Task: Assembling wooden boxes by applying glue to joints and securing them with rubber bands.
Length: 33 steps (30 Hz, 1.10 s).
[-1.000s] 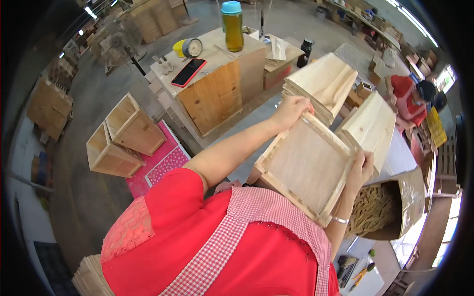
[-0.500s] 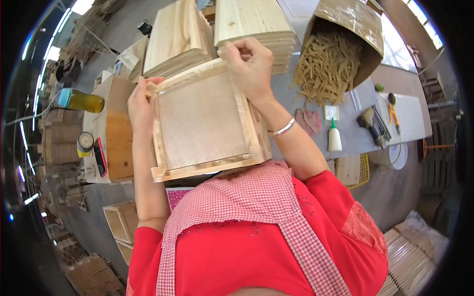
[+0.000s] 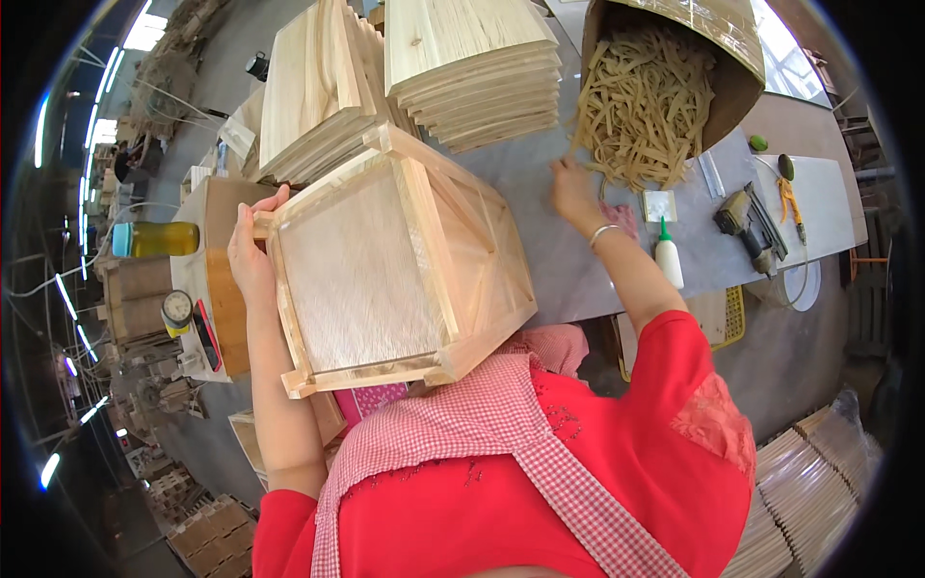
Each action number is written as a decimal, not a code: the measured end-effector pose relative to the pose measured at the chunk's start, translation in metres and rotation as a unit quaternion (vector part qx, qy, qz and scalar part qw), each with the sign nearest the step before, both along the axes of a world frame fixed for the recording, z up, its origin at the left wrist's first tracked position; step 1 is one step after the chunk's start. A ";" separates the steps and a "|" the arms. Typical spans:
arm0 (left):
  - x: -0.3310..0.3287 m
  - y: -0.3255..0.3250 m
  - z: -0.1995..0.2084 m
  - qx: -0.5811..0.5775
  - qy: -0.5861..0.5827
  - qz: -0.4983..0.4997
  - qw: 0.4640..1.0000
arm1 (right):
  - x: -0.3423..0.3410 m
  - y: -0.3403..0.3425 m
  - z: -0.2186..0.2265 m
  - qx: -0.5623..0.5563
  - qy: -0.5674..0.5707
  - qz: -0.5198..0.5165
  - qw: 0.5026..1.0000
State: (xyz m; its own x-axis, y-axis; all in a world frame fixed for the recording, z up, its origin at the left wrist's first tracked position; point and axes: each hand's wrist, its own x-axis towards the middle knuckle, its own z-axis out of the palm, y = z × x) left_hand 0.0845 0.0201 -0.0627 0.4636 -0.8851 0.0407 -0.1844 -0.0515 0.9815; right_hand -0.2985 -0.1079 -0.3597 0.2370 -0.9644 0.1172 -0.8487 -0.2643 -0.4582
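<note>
A light wooden box frame [image 3: 361, 275] with a pale panel stands tilted against my apron, its braced side facing right. My left hand [image 3: 252, 265] is closed on its upper left edge, fingers behind the wood. Out to the right, my right hand [image 3: 575, 197] is off the box, its fingers bent together at a tan strip that hangs from the pile. The pile of flat tan strips [image 3: 641, 106], like rubber bands, spills out of a cardboard box [image 3: 737, 82] lying on its side. My fingertips are small here and partly blend with the strip.
Stacked wooden boards [image 3: 472, 58] and a second stack [image 3: 313, 87] stand behind the box frame. On the grey table [image 3: 607, 279] are a white glue bottle [image 3: 668, 260], a pink cloth [image 3: 620, 220] and a nail gun [image 3: 747, 226]. A drink bottle [image 3: 159, 239] is at left.
My right hand has left the box frame's top corner and moved right to the tan strips. The frame has turned, showing more of its right side; my left hand still holds it.
</note>
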 end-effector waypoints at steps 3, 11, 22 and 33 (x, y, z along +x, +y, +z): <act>0.002 0.001 0.000 0.014 -0.040 -0.009 0.999 | -0.042 0.000 -0.060 -0.007 0.115 0.045 0.992; 0.004 0.001 -0.003 -0.023 -0.069 -0.027 0.997 | -0.020 -0.043 -0.007 -0.049 -0.046 -0.080 0.995; 0.005 0.000 -0.015 -0.066 -0.010 -0.026 0.997 | -0.036 -0.079 0.154 -0.121 -0.326 -0.123 0.929; -0.055 0.004 0.074 -0.316 -0.486 -0.155 0.800 | 0.106 0.061 0.391 -0.032 -0.272 0.434 0.858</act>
